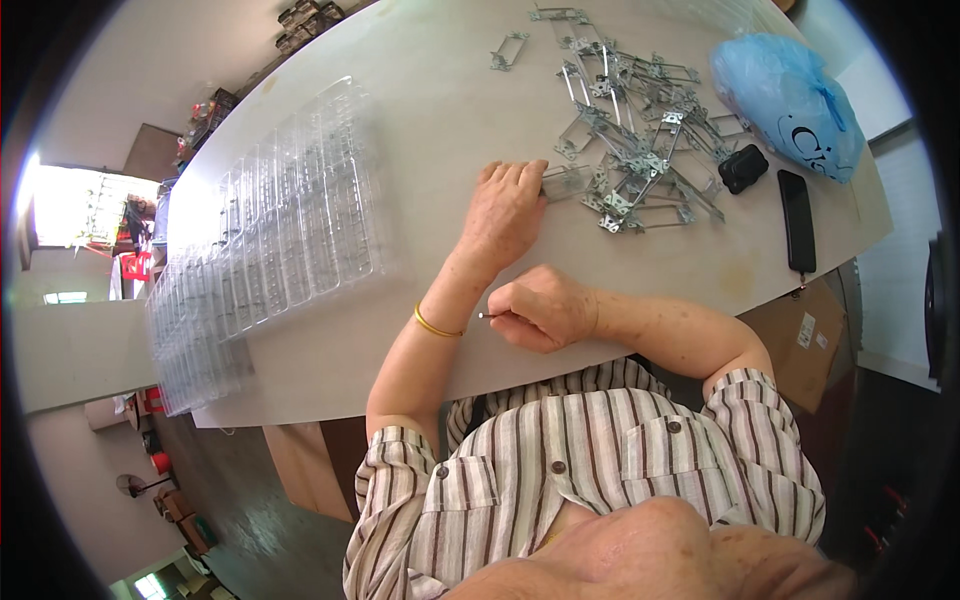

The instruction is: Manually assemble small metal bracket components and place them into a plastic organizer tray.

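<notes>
My left hand (507, 215) reaches to the near-left edge of a pile of metal-and-clear rectangular frames (640, 165). Its fingers are bent and closed at the end of one rectangular frame (570, 183), whose other end meets the pile. Closer to my body, my right hand (545, 308) is closed in a fist over the table. A thin dark stick with a pale tip (485, 316) pokes out of that fist toward my left wrist; the rest of it is hidden.
Stacked clear plastic trays with narrow compartments (290, 200) cover the left of the white table (430, 90). At the right lie a blue plastic bag (785, 100), a small black case (743, 169) and a black phone (797, 222). A cardboard box (805, 335) stands below the right edge.
</notes>
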Demonstrator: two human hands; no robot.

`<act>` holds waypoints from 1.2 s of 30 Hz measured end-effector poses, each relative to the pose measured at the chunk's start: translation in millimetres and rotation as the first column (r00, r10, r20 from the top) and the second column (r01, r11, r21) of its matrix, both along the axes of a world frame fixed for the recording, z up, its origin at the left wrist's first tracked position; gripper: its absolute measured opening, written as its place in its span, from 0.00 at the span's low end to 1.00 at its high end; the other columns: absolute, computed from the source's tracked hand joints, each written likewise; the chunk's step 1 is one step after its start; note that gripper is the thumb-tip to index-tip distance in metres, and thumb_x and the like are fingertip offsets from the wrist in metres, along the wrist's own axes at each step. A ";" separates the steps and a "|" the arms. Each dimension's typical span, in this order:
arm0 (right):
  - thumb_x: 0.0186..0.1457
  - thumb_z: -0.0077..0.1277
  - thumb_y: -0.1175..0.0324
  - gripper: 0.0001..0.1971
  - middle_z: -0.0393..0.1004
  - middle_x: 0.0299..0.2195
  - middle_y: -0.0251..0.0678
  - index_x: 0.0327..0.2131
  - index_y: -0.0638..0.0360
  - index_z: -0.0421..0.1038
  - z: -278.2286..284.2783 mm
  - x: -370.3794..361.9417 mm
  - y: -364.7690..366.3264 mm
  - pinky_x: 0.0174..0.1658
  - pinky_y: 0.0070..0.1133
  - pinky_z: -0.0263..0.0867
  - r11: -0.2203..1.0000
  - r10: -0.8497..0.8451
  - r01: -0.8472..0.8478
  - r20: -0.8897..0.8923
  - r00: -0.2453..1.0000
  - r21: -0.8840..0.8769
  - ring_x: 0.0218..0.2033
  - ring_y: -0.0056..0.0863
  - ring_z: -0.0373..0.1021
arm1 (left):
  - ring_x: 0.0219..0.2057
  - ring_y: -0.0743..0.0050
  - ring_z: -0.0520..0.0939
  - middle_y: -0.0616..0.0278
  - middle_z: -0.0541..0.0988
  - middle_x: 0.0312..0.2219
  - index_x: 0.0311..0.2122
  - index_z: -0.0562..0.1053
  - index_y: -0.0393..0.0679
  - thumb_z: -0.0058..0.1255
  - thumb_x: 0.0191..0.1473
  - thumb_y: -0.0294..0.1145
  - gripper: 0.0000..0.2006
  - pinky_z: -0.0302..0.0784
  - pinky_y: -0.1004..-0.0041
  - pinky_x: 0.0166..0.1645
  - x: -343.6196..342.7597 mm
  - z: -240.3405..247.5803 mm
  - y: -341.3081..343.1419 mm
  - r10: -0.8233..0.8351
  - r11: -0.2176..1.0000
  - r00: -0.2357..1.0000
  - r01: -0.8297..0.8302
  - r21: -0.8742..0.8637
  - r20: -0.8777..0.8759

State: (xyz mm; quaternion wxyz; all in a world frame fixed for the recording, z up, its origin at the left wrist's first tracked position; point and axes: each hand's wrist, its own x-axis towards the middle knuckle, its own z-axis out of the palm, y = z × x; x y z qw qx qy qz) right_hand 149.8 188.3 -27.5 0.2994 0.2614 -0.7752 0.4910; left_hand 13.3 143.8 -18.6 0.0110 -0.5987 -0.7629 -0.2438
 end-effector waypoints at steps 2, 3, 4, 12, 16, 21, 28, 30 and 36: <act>0.53 0.54 0.78 0.10 0.71 0.19 0.37 0.38 0.60 0.64 -0.8 -0.2 -1.1 0.21 0.29 0.66 1.000 -0.012 0.012 0.006 1.000 -0.022 0.19 0.37 0.71 | 0.49 0.51 0.76 0.52 0.78 0.44 0.51 0.70 0.39 0.56 0.52 0.25 0.20 0.65 0.57 0.60 1.0 -1.3 1.5 -0.010 1.000 0.999 0.010 -0.005 -0.039; 0.53 0.53 0.79 0.10 0.72 0.21 0.37 0.38 0.61 0.64 -0.7 -0.1 -1.1 0.22 0.28 0.66 1.000 -0.003 0.004 0.018 1.000 -0.016 0.19 0.36 0.71 | 0.48 0.51 0.76 0.52 0.78 0.43 0.51 0.69 0.38 0.56 0.52 0.26 0.20 0.65 0.57 0.61 1.3 -1.4 1.3 -0.019 1.000 0.997 0.018 -0.011 -0.074; 0.52 0.53 0.81 0.11 0.73 0.22 0.36 0.38 0.62 0.64 -0.6 -0.1 -1.2 0.22 0.28 0.66 1.000 0.005 -0.004 0.030 1.000 -0.010 0.20 0.36 0.71 | 0.48 0.51 0.76 0.52 0.78 0.43 0.51 0.69 0.38 0.56 0.52 0.26 0.20 0.65 0.57 0.61 1.7 -1.3 0.4 -0.020 1.000 0.997 0.019 -0.011 -0.077; 0.55 0.52 0.79 0.09 0.73 0.21 0.37 0.38 0.60 0.63 -1.0 -2.4 -2.5 0.23 0.27 0.68 1.000 -0.008 0.008 0.035 0.999 -0.022 0.19 0.35 0.72 | 0.49 0.48 0.77 0.49 0.78 0.44 0.53 0.68 0.39 0.55 0.53 0.26 0.22 0.70 0.58 0.57 8.8 22.0 4.3 -0.014 0.978 0.999 0.024 -0.208 0.049; 0.55 0.52 0.78 0.09 0.73 0.21 0.37 0.38 0.60 0.64 4.9 -2.8 -2.7 0.24 0.27 0.68 1.000 0.012 -0.011 0.041 0.999 -0.019 0.20 0.36 0.72 | 0.48 0.46 0.78 0.48 0.79 0.43 0.55 0.67 0.38 0.55 0.53 0.26 0.23 0.72 0.59 0.54 12.6 18.5 2.4 -0.006 0.999 0.999 0.008 -0.044 0.044; 0.56 0.52 0.78 0.09 0.74 0.22 0.37 0.39 0.59 0.65 5.7 2.8 -2.7 0.24 0.28 0.68 1.000 -0.008 0.010 0.096 0.995 -0.028 0.20 0.36 0.72 | 0.41 0.62 0.80 0.53 0.78 0.40 0.57 0.67 0.35 0.52 0.54 0.28 0.24 0.77 0.65 0.46 17.0 35.0 -13.6 0.028 0.975 0.722 -0.172 0.140 0.691; 0.59 0.52 0.77 0.07 0.71 0.21 0.34 0.41 0.59 0.67 12.3 1.5 3.1 0.25 0.24 0.65 0.974 -0.102 0.146 0.242 0.965 -0.172 0.19 0.27 0.69 | 0.28 0.78 0.74 0.62 0.76 0.32 0.52 0.71 0.34 0.39 0.63 0.38 0.20 0.70 0.76 0.31 -5.8 17.4 -62.5 -0.244 0.950 -0.266 -0.258 0.175 0.933; 0.60 0.51 0.77 0.06 0.70 0.22 0.33 0.41 0.59 0.67 5.6 0.2 9.7 0.25 0.21 0.64 0.966 -0.100 0.167 0.308 0.946 -0.199 0.20 0.22 0.68 | 0.27 0.79 0.73 0.63 0.76 0.31 0.51 0.72 0.34 0.38 0.65 0.41 0.21 0.67 0.77 0.29 -2.7 19.5 -68.3 -0.210 0.955 -0.245 -0.257 0.145 0.947; 0.64 0.49 0.74 0.03 0.72 0.23 0.26 0.40 0.61 0.67 44.3 -15.0 20.8 0.24 0.14 0.62 0.874 -0.147 0.370 0.555 0.819 -0.315 0.21 0.10 0.65 | 0.25 0.82 0.71 0.64 0.76 0.32 0.51 0.73 0.36 0.35 0.69 0.47 0.24 0.61 0.81 0.26 -0.4 13.8 -81.2 -0.178 0.950 -0.112 -0.278 0.141 0.978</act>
